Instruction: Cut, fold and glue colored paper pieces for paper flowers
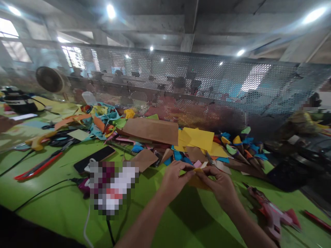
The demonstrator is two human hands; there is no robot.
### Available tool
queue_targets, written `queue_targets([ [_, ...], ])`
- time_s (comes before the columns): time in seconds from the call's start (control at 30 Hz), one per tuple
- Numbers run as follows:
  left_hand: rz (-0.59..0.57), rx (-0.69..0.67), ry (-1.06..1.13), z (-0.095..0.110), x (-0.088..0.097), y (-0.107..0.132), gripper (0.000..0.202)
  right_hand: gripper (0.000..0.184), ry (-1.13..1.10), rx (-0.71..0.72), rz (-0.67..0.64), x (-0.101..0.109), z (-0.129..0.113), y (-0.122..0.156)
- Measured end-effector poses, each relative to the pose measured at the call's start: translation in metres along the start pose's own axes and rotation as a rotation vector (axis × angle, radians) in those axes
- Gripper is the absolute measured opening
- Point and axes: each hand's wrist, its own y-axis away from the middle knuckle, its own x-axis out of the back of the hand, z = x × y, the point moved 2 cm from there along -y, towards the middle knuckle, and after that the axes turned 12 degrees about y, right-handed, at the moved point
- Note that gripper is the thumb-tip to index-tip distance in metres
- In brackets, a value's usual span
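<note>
A piece of yellow paper [198, 170] is held up between my hands over the green table. My left hand [176, 177] pinches its left edge between thumb and fingertips. From the other side, my right hand [219, 182] grips it with curled fingers. Part of the sheet hangs below, between the hands, and its full shape is hidden. Just beyond my fingers lie brown and blue paper scraps and a thin metal tool [209, 158], whose kind I cannot make out. To the right of my right hand rests a pink glue gun [271, 210].
Brown paper [152, 131] and yellow sheets [199, 137] lie along a perforated metal partition [155, 79]. Small paper cones [243, 146] are heaped at right. At left are a phone [94, 159], a red-edged black tool [43, 167], cables and a yellow glue gun [40, 140].
</note>
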Motion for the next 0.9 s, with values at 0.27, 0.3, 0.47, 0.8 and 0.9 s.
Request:
queue_targets([
  [0.27,0.177,0.172,0.191,-0.0044,0.0037,-0.0049,0.014,0.029,0.055,0.046,-0.081,-0.0019,-0.0033,0.0019],
  [0.3,0.202,0.187,0.206,-0.0047,0.0048,-0.0055,0.014,0.030,0.045,0.036,-0.079,-0.0005,-0.0018,0.0009],
  [0.47,0.118,0.222,0.265,-0.0047,0.0031,-0.0038,0.021,0.025,0.088,0.071,-0.017,0.0028,0.0004,-0.0002],
  [0.8,0.166,0.263,0.299,-0.0072,0.0039,-0.0050,0.023,0.028,-0.058,-0.020,-0.035,0.0019,-0.0013,-0.0014],
  [0.9,0.144,0.280,0.305,-0.0067,0.0045,-0.0045,0.021,0.029,-0.092,-0.024,-0.020,0.0024,0.0007,-0.0018],
])
